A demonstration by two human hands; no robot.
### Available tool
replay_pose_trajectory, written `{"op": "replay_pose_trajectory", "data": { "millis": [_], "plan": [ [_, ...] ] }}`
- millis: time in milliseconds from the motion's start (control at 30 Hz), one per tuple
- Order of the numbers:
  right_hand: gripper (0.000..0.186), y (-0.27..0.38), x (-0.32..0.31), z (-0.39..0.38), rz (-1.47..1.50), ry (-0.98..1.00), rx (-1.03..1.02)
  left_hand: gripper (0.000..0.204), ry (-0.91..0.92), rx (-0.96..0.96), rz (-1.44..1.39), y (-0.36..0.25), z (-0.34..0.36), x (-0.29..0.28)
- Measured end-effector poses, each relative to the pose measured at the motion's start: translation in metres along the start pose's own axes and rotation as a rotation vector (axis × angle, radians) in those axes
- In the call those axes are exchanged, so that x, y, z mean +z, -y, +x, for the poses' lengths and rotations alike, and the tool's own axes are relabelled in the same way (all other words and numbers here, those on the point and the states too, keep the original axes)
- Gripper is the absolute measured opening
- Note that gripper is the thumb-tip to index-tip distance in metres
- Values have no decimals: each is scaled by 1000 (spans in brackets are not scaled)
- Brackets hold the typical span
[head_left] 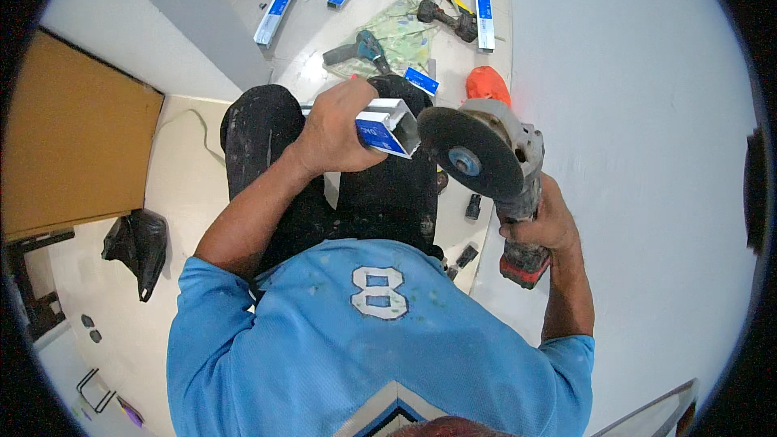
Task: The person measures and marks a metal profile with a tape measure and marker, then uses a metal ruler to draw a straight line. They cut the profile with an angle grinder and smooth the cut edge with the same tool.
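Note:
My left hand (333, 129) is wrapped round a short hollow metal profile (387, 136) with blue film on its side, held above my knees. Its open, hollow end faces right, close to the dark cutting disc (490, 163) of a cordless angle grinder (530, 154). I cannot tell whether disc and profile touch. Closed round the grinder's handle, my right hand (552, 218) keeps the tool upright, its red and black battery (524, 267) at the bottom. Whether the disc spins does not show.
Longer blue-filmed profiles (285, 2) lie on the far floor. A teal drill (371, 47) rests on a patterned cloth (409, 28), near another power tool (453, 18) and an orange object (487, 85). A pale wall (639, 154) stands right; a black bag (139, 243) lies left.

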State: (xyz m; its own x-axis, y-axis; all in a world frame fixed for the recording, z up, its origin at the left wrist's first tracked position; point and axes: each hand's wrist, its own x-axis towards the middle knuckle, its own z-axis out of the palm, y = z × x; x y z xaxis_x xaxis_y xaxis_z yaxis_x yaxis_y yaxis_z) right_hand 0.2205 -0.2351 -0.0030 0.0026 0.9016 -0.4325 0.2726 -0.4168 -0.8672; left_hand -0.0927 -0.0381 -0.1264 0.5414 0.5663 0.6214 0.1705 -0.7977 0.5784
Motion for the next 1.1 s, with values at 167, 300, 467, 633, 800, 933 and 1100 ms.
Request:
{"op": "replay_pose_trajectory", "data": {
  "millis": [167,300,467,633,800,933,1100],
  "plan": [
    [84,-7,-5,16,-40,120,21,50,12,8,-16,1,-3,-6],
    [84,-6,7,22,7,142,-13,51,29,-2,-38,2,-5,-9],
    [86,-10,15,27,7,136,11,51,43,-16,-59,4,-6,-8],
    [82,-15,14,33,-19,149,-12,50,44,5,-82,3,-5,-7],
    [79,-13,14,34,-40,141,-23,51,62,-8,-85,5,-5,-6],
    [78,-19,11,36,-65,122,-24,51,50,-8,-62,2,-3,-7],
    [78,-22,10,36,-39,143,-14,51,55,-13,-52,1,-3,-9]
  ]
}}
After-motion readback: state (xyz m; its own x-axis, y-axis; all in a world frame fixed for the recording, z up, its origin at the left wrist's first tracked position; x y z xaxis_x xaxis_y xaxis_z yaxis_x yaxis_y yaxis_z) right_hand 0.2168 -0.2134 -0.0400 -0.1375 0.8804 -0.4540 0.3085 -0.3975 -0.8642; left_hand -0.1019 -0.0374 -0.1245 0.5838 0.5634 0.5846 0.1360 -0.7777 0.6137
